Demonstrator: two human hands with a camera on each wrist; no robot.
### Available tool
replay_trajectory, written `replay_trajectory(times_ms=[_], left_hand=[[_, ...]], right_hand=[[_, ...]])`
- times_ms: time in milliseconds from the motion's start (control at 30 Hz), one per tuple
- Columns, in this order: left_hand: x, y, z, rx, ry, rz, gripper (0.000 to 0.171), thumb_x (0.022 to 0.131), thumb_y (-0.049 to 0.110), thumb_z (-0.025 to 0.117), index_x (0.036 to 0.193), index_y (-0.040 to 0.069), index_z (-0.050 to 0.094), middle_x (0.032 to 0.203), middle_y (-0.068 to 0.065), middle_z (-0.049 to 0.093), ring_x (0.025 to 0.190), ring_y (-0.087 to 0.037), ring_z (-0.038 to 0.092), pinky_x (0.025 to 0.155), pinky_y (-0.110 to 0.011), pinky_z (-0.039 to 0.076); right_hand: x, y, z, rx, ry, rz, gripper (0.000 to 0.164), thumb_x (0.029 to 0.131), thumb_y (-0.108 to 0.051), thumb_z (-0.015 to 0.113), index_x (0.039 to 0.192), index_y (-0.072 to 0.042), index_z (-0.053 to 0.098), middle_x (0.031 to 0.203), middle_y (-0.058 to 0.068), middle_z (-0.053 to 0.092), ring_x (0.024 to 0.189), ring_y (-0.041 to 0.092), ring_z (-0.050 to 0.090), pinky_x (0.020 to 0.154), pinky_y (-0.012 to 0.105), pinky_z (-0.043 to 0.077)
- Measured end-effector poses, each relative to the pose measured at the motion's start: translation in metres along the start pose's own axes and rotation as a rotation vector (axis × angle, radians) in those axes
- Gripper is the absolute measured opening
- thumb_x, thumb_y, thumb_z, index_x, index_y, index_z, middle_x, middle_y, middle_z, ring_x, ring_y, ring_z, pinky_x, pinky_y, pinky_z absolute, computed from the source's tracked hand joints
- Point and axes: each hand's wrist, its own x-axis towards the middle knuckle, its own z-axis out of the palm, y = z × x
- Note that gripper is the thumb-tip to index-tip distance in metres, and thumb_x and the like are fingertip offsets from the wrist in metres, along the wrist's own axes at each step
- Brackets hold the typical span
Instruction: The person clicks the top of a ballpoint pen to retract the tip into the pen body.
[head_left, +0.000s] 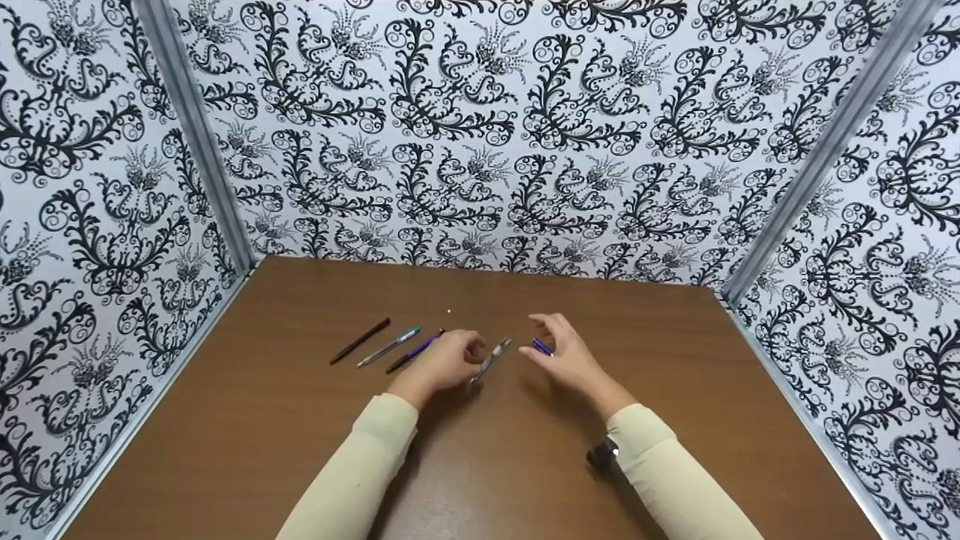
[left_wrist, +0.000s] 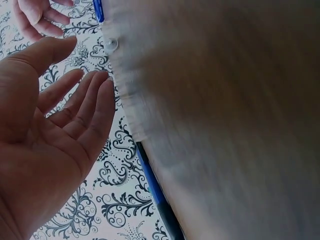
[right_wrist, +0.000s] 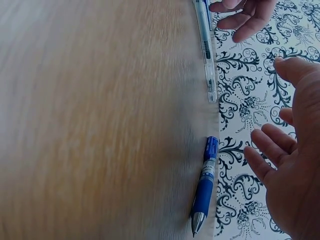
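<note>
My left hand (head_left: 448,360), fingers loosely bent and holding nothing, is just left of a clear pen (head_left: 493,358) that lies slanted on the table. My right hand (head_left: 568,358) is over a blue pen (right_wrist: 202,190), thumb and fingers spread apart around it in the head view. In the right wrist view that pen lies on the wood with its metal tip toward the bottom, apart from the fingers. Partly behind the left hand lies a blue-purple pen with dark ends (head_left: 409,356). The same dark-ended pen (left_wrist: 156,192) shows below the left hand in the left wrist view.
Farther left on the brown wooden table (head_left: 480,472) lie a light-blue clear pen (head_left: 388,347) and a black pen (head_left: 360,342), roughly parallel. Patterned panels (head_left: 480,150) with grey metal posts (head_left: 196,135) enclose the table's back and sides.
</note>
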Motion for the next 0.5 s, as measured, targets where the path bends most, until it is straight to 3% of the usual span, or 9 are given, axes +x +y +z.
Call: replay_trajectory(times_ms=[233,500], left_hand=[[0.0043,0.0052,0.0042,0.039,-0.038,-0.032,0.045,0.094,0.013,0.087,0.135,0.001,0.073,0.118,-0.014,0.074,0.103,-0.028,0.07,0.094,-0.048,0.06],[0.0093,0.0044,0.0096,0.071,-0.047,-0.068,0.05,0.091,0.014,0.091,0.135,0.0,0.073,0.117,-0.014,0.077,0.104,-0.028,0.073,0.094,-0.047,0.062]], right_hand=[[-0.0008,0.0008,-0.001,-0.009,-0.007,0.027,0.06,0.097,-0.014,0.087,0.148,0.003,0.06,0.131,0.021,0.061,0.125,0.051,0.062,0.11,0.063,0.052],[-0.0017,0.002,-0.0011,-0.003,-0.005,0.028,0.06,0.097,-0.015,0.087,0.148,0.002,0.06,0.131,0.021,0.061,0.124,0.052,0.063,0.11,0.063,0.053]])
